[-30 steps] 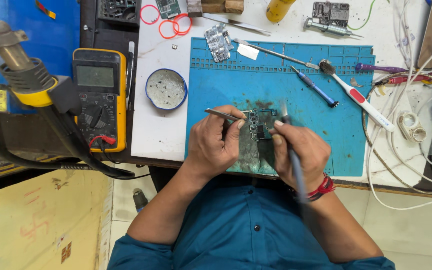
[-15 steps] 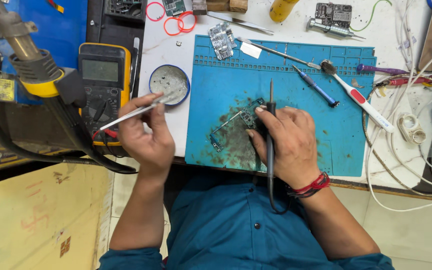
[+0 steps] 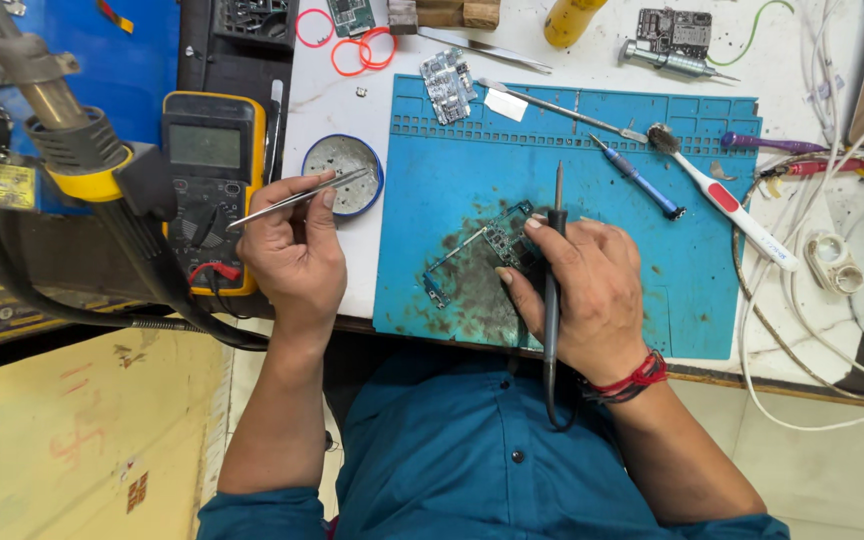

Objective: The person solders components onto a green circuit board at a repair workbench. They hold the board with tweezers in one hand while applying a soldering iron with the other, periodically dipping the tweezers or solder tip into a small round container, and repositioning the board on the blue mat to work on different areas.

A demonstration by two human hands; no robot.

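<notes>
My left hand [image 3: 294, 252] grips metal tweezers [image 3: 302, 197] whose tips reach over a round blue-rimmed tin [image 3: 343, 176] on the white bench. My right hand [image 3: 592, 290] rests on the blue work mat [image 3: 692, 270], with a dark soldering iron [image 3: 554, 260] held between its fingers, tip pointing away from me. The thumb and forefinger of that hand press on a small green circuit board [image 3: 497, 243] lying on a stained patch of the mat.
A yellow multimeter [image 3: 210, 165] lies left of the tin, next to a hot-air nozzle with black hose [image 3: 72, 150]. On the mat's far side lie a blue screwdriver [image 3: 640, 180], a toothbrush [image 3: 727, 205], a metal spudger [image 3: 562, 108] and another circuit board [image 3: 445, 82]. White cables [image 3: 802, 330] trail at right.
My left hand lifted the tweezers off the board and carried them left to the round tin. My right hand turned the soldering iron so that its tip points away and settled on the board.
</notes>
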